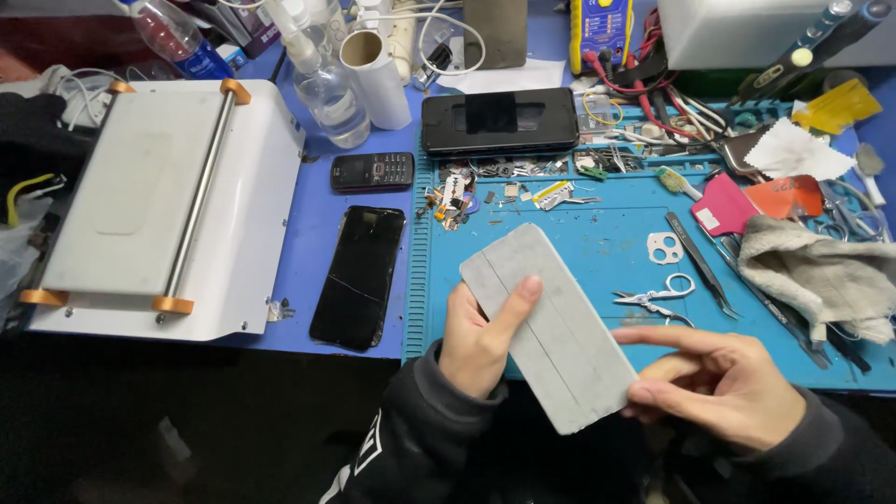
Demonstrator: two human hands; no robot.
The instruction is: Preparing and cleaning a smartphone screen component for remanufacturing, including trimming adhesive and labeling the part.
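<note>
My left hand (481,338) grips a flat grey rectangular slab (551,322), phone-sized, with a faint line running along its length. It is held tilted above the near edge of the blue work mat (597,238). The thumb lies across the slab's face. My right hand (719,378) touches the slab's lower right edge with its fingertips, index finger stretched out towards it. Both sleeves are dark.
A white machine with a flat plate and orange fittings (159,201) stands at left. A cracked black phone (359,275) and a small keypad phone (372,172) lie beside it. Another dark phone (499,121), small scissors (653,297), tweezers (695,261), a grey cloth (821,275), bottles and cables crowd the table.
</note>
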